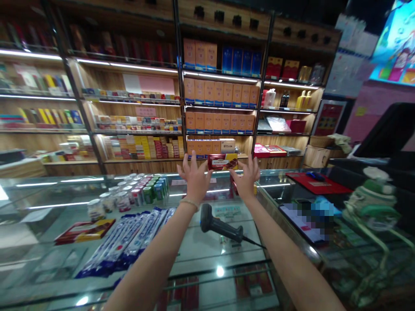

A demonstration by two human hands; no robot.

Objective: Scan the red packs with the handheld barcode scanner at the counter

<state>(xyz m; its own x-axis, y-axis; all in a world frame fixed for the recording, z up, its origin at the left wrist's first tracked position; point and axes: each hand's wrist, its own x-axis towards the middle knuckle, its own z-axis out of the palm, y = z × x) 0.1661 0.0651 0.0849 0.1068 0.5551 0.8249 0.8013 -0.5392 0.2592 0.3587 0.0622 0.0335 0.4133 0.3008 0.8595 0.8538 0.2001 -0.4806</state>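
Observation:
A small red and yellow snack box [222, 162] is held up above the glass counter, its long side level. My left hand [197, 177] pinches its left end between thumb and finger, the other fingers spread upward. At the box's right end, my right hand [245, 178] grips in the same way. Below the hands, a dark barcode scanner [222, 225] lies on the glass with its cable running right. Left of my forearm are several blue and silver long packets [129, 242]. A similar red and yellow box [84, 231] lies flat farther left.
Rows of small cans and jars [136, 190] stand on the glass counter [191, 255]. To the right are a red mat with a mouse [314, 176], a tablet-like screen [303, 222], a green bottle [372, 198] and a black monitor [389, 129]. Stocked shelves [220, 103] line the back wall.

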